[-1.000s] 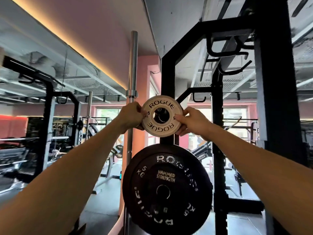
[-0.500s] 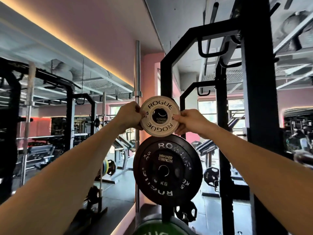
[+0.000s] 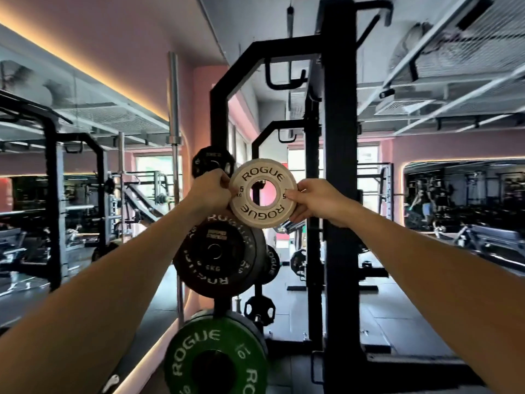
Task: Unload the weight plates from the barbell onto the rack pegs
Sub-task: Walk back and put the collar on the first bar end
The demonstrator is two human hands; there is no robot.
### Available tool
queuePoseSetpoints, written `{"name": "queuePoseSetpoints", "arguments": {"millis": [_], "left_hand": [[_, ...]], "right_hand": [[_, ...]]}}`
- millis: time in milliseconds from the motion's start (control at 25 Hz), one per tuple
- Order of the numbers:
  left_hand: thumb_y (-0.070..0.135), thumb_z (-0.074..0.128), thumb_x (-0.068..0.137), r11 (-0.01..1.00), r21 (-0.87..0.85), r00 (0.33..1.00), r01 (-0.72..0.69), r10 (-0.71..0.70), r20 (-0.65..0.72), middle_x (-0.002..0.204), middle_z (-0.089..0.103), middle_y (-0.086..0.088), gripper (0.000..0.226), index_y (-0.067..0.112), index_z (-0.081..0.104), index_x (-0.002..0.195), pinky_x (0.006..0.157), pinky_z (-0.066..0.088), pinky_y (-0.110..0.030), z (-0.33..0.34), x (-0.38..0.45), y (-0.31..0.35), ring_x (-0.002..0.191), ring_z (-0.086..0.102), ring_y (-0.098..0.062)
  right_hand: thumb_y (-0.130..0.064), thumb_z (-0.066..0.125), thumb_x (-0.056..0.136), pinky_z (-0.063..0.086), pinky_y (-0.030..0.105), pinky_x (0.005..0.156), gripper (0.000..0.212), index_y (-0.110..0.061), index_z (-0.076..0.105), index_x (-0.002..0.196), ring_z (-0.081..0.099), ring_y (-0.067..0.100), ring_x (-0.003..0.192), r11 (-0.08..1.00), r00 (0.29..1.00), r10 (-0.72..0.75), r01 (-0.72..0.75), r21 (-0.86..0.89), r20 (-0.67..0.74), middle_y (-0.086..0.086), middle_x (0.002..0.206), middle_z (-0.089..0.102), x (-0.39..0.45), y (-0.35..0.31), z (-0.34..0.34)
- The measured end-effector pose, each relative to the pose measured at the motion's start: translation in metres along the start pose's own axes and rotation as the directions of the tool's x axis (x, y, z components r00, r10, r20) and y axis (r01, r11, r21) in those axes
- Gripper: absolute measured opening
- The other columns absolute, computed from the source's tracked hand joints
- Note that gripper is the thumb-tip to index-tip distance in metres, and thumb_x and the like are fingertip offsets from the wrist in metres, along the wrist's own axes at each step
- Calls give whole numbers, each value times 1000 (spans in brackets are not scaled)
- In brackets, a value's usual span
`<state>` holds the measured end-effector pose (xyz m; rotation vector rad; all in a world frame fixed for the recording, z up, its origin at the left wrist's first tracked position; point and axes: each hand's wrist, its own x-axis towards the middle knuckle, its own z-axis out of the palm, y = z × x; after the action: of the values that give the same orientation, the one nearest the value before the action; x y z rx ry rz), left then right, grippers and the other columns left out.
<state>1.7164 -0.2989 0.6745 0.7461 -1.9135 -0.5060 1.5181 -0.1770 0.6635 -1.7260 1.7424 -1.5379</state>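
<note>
A small white Rogue 5 kg plate (image 3: pixel 262 211) is held upright at chest height in front of the black rack. My left hand (image 3: pixel 211 191) pinches its left rim and my right hand (image 3: pixel 312 199) grips its right rim. Pink wall and a thin dark post show through its centre hole; I cannot tell whether it sits on a peg. Just below and to the left, a black 5 kg plate (image 3: pixel 213 251) hangs on a rack peg. A green 10 kg plate (image 3: pixel 216 362) hangs lower down. A small black plate (image 3: pixel 211 163) sits behind my left hand.
A thick black rack upright (image 3: pixel 339 137) stands just right of the plate. A barbell (image 3: pixel 174 109) stands on end at the left by the pink wall. More racks and benches fill both sides, and open floor lies beyond the rack.
The white plate now sits right of and further out from the black plate stack than before. The view has pulled back and dropped, bringing the green plate into sight. Both hands keep their hold.
</note>
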Motion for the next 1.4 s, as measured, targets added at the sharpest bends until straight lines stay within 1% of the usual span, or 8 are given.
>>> {"name": "queuePoseSetpoints", "arguments": {"millis": [240, 440, 600, 680, 920, 1040, 1240, 1400], "left_hand": [[11, 62, 94, 992, -118, 991, 48, -32, 133, 99, 65, -20, 14, 3, 54, 101, 63, 61, -51, 98, -25, 71, 76, 72, -36], [9, 60, 95, 980, -184, 977, 73, -33, 212, 104, 65, -22, 13, 5, 50, 101, 67, 61, -51, 178, -46, 121, 79, 72, -35], [9, 59, 95, 972, -217, 970, 96, -43, 237, 104, 66, -21, 13, 5, 50, 104, 65, 62, -47, 238, -67, 155, 76, 72, -31], [11, 60, 95, 972, -206, 968, 116, -64, 241, 106, 65, -19, 13, 6, 50, 103, 65, 62, -47, 262, -75, 164, 78, 72, -32], [11, 61, 95, 956, -209, 942, 204, -134, 308, 107, 65, -18, 12, 8, 51, 100, 64, 62, -47, 328, -88, 171, 84, 72, -31], [5, 64, 91, 956, -205, 938, 209, -136, 318, 105, 64, -16, 13, 9, 53, 94, 59, 62, -45, 352, -86, 164, 83, 71, -30], [-5, 67, 80, 956, -162, 931, 243, -183, 317, 105, 63, -16, 24, 13, 54, 87, 61, 61, -48, 382, -77, 148, 87, 70, -33], [-7, 67, 78, 968, -123, 933, 218, -169, 318, 105, 62, -13, 27, 15, 54, 87, 59, 62, -46, 399, -70, 136, 89, 68, -32]], "right_hand": [[-15, 55, 97, 60, 36, 61, 12, -3, 54, 94, 68, 27, 61, 997, 995, 69, -72, -43, -66, 20, 74, 68, -57, 34, -102], [-15, 55, 97, 58, 31, 56, 13, -3, 53, 98, 66, 24, 58, 990, 990, 112, -119, -72, -86, 20, 75, 67, -95, 71, -182], [-18, 57, 96, 59, 38, 63, 19, 0, 53, 101, 66, 28, 60, 987, 985, 145, -150, -51, -93, 24, 75, 67, -116, 110, -239], [-18, 59, 95, 60, 35, 59, 23, 3, 54, 103, 67, 26, 56, 985, 982, 163, -168, -48, -97, 23, 73, 68, -123, 128, -259], [-18, 59, 95, 60, 38, 62, 15, -6, 55, 88, 68, 25, 55, 971, 969, 232, -235, -32, -82, 12, 58, 69, -135, 186, -296], [-17, 58, 95, 59, 35, 56, 15, -4, 53, 89, 66, 21, 48, 966, 963, 256, -258, -17, -86, 10, 54, 68, -135, 206, -302], [-17, 58, 95, 58, 36, 56, 22, 3, 51, 104, 66, 24, 52, 959, 958, 275, -279, -42, -79, 22, 72, 67, -122, 235, -310], [-15, 58, 96, 58, 37, 57, 20, 1, 51, 103, 65, 26, 53, 957, 955, 284, -287, -31, -83, 23, 72, 65, -115, 254, -307]]}}
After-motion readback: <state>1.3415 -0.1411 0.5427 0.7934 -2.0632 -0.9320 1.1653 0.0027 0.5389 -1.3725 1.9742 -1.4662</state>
